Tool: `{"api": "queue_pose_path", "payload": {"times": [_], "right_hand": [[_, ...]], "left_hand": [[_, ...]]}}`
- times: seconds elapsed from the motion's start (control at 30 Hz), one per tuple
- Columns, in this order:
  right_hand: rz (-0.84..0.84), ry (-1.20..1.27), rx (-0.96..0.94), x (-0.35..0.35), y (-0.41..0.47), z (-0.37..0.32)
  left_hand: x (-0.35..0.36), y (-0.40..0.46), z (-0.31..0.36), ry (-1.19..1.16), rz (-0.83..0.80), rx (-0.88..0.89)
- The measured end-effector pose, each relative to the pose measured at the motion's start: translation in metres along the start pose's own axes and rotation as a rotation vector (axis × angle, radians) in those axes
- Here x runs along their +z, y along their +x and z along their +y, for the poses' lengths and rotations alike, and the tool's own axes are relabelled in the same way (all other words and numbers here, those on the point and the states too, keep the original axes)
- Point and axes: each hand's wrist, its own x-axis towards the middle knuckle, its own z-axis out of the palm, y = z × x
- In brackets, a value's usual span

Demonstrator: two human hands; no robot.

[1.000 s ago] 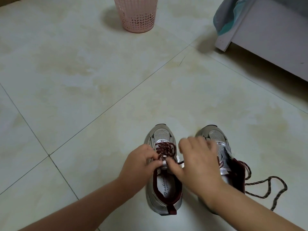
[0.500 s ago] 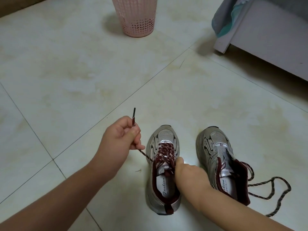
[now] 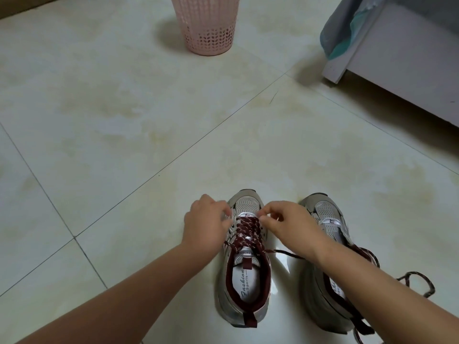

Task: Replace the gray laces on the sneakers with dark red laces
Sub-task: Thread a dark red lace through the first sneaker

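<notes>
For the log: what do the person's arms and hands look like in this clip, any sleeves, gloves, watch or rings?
Both forearms are bare right to the bottom edge of the frame, with no sleeve showing. The left hand and right hand wear no gloves. No watch, bracelet or band sits on either wrist, and no ring shows on the fingers that are visible. No markings or bandages can be seen.

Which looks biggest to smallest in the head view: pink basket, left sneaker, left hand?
1. left sneaker, biggest, though nearest the camera
2. pink basket, partly cropped and farther off, so unsure
3. left hand, smallest
</notes>
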Motion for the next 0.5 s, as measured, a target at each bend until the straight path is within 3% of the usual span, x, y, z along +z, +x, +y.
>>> {"api": "queue_pose_path", "payload": {"times": [0.23, 0.5], "right_hand": [[0.04, -0.438, -0.094, 0.029, 0.027, -0.005], [-0.053, -0.763, -0.154, 0.028, 0.03, -0.014]], "left_hand": [[0.011, 0.013, 0.012, 0.029, -0.093, 0.178], [0.009, 0.02, 0.017, 0.076, -0.243, 0.146]]}}
